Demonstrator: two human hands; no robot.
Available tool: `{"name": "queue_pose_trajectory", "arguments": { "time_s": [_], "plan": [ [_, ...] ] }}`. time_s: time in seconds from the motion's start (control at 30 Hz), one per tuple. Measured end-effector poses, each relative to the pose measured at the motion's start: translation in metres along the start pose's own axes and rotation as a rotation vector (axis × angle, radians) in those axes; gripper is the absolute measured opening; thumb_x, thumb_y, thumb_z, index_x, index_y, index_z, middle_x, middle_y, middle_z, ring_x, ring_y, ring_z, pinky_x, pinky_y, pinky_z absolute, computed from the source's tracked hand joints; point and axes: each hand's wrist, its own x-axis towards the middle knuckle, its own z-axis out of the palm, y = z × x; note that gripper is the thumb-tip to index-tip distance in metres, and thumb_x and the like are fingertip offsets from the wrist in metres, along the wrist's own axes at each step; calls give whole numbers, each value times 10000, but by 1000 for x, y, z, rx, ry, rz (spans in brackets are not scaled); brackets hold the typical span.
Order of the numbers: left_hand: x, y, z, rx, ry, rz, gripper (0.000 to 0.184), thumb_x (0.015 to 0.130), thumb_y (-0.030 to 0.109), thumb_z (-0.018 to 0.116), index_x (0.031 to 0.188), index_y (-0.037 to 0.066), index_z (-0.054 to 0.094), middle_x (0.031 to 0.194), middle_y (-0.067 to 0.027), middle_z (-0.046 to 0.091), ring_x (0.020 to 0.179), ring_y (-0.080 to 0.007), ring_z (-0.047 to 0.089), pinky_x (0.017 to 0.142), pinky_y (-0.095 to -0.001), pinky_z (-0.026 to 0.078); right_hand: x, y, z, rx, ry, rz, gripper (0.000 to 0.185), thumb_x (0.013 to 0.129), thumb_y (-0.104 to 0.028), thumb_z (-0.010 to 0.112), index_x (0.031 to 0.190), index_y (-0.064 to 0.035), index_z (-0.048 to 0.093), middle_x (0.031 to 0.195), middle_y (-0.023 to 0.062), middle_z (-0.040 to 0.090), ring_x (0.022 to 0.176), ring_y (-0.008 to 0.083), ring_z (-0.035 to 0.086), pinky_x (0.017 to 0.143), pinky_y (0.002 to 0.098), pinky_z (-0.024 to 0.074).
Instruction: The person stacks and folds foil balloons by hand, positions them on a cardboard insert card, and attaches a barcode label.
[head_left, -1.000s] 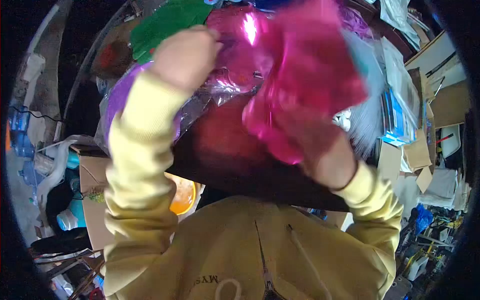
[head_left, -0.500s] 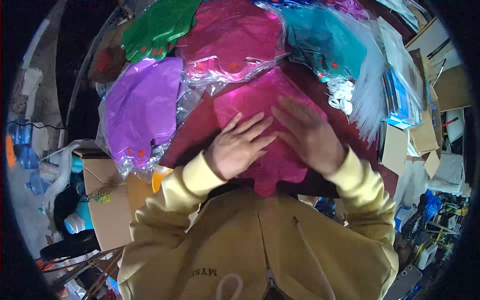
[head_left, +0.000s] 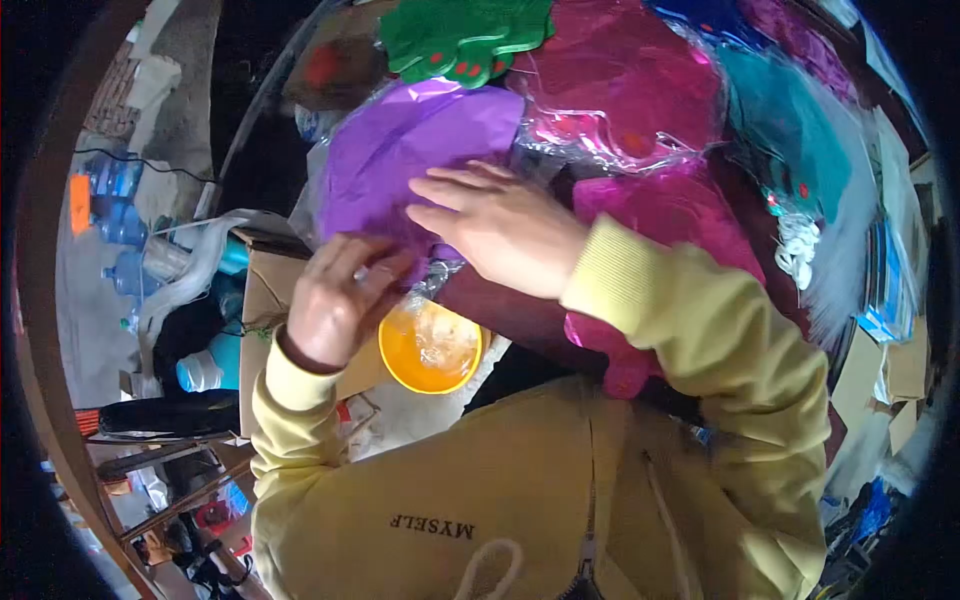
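Note:
A stack of flat, uninflated purple foil balloons (head_left: 400, 150) lies at the upper left in clear plastic. At its lower end is my left hand (head_left: 335, 300), its fingers curled and closed on the purple edge; the fingertips are partly hidden. My right hand (head_left: 510, 230) reaches across to the left, fingers stretched out over the lower purple foil. A flat pink foil balloon (head_left: 660, 210) rests on the dark red table (head_left: 510, 305), partly covered by my right sleeve.
Behind lie green foil balloons (head_left: 465, 35), a magenta stack (head_left: 620, 80) and a teal pack (head_left: 780, 120). White ribbon coils (head_left: 797, 245) and thin clear sticks (head_left: 845, 260) are at right. A yellow bucket (head_left: 430, 375) with plastic stands below the table edge beside a cardboard box (head_left: 275, 285).
Both hands have left the pink balloon and moved left to the purple stack. My left hand has closed at its lower end. The view has turned left, showing the yellow bucket.

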Motion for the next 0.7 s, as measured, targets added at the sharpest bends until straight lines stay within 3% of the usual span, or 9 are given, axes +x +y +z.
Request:
{"name": "queue_pose_trajectory", "arguments": {
  "time_s": [0.17,0.3,0.33,0.4,0.47,0.57,0.67,0.7],
  "plan": [
    [-11,-16,8,-100,12,67,239,642,-10,690,880,12,701,825,-87,631,744,-251,594,650,-327,508,23,8,34,55,-74,-7,406,791,-70,546,1190,-1,567,1328,152,506,1274,279,439,1084,374,333],
    [-7,-29,9,-291,3,-44,140,633,-52,715,729,-14,620,730,-95,585,663,-238,568,580,-340,455,28,13,30,41,-146,-43,374,789,-75,548,1151,18,575,1320,166,510,1246,275,473,1074,364,349],
    [-5,-32,9,-297,9,-42,140,633,-52,715,729,-14,620,730,-95,585,663,-238,568,580,-340,455,29,14,28,48,-174,-48,362,792,-76,546,1139,21,579,1312,168,516,1238,276,482,1071,369,352],
    [-3,-35,7,-557,-106,-267,117,688,-29,728,746,-19,627,723,-106,591,640,-232,575,579,-317,453,29,14,24,65,-185,-42,354,793,-76,542,1130,25,581,1303,176,519,1232,283,485,1061,374,363],
    [4,-39,4,-613,-71,-210,110,724,-13,733,758,-31,630,713,-104,604,627,-212,585,587,-293,455,32,16,19,85,-189,-40,347,795,-76,538,1122,29,583,1295,185,523,1225,289,489,1050,379,374],
    [8,-41,0,-544,36,-294,104,711,-43,726,753,-32,631,705,-94,613,633,-185,591,617,-279,465,36,17,12,107,-343,-127,306,808,-108,546,1070,41,601,1244,190,553,1194,326,504,1012,396,411],
    [11,-41,-3,-487,75,-316,116,695,-43,735,729,-29,625,698,-97,604,638,-193,593,619,-290,464,37,14,10,268,-216,41,276,820,-149,565,1004,51,613,1149,193,592,1083,359,563,932,427,456],
    [12,-41,-3,-486,80,-316,116,695,-43,735,729,-29,625,698,-97,604,638,-193,593,619,-290,464,40,14,8,305,-194,70,236,825,-164,571,948,32,618,1043,191,616,985,368,591,863,443,476]
  ]
}}
